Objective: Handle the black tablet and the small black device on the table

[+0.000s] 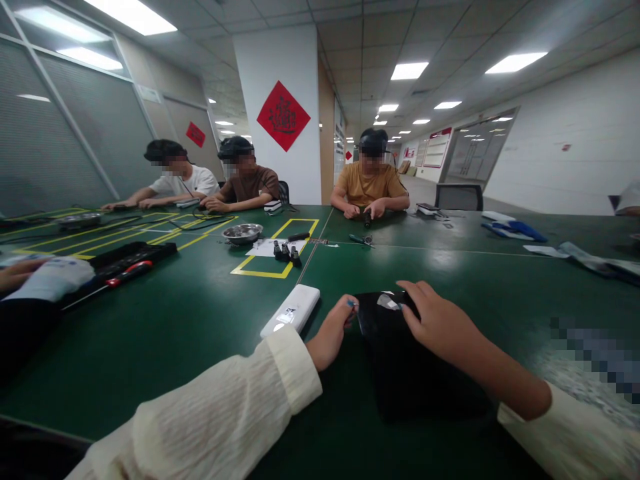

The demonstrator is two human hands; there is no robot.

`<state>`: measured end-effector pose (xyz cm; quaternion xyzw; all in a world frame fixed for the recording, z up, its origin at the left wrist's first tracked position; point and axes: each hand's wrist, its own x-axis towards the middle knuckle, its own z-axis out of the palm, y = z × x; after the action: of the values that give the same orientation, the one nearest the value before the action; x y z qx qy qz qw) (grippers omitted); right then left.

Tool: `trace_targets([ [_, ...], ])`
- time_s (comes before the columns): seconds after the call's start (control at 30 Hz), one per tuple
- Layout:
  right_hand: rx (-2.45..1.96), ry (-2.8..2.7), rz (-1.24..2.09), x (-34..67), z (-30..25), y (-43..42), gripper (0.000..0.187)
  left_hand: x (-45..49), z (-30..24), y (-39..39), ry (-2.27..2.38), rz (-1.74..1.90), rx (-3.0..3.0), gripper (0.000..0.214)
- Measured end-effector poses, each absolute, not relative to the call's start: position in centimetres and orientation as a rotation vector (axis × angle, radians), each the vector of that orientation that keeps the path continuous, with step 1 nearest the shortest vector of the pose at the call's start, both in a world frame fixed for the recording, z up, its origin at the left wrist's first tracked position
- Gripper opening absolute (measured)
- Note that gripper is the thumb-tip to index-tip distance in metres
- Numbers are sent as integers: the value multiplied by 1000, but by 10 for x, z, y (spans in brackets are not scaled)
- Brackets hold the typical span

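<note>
A dark, flat black item (400,360), which looks like a pouch or folder, lies on the green table in front of me. A small, shiny pale patch (389,302) shows near its far edge. My left hand (331,333) is closed at its upper left corner, thumb on top and the other fingers mostly hidden. Over the upper right corner, my right hand (437,317) pinches the edge between thumb and curled fingers. Left of my left hand lies a white power bank (293,310), partly covered by my cream sleeve (225,407).
Beyond are a metal bowl (243,232), black cylindrical parts (287,253) beside white paper, and pliers (361,240). A black tool case (130,260) with a red-handled tool lies left, near a neighbour's hand (23,273). Several people sit opposite. Blue packaging (515,229) lies right.
</note>
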<state>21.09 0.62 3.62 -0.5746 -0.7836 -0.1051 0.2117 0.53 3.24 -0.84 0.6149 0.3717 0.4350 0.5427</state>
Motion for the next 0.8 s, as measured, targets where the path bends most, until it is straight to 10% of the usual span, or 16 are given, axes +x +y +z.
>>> trace_targets([
  [0.8, -959, -839, 1393, 205, -20, 6, 42, 1, -6, 22, 1062, 924, 2201, 25],
])
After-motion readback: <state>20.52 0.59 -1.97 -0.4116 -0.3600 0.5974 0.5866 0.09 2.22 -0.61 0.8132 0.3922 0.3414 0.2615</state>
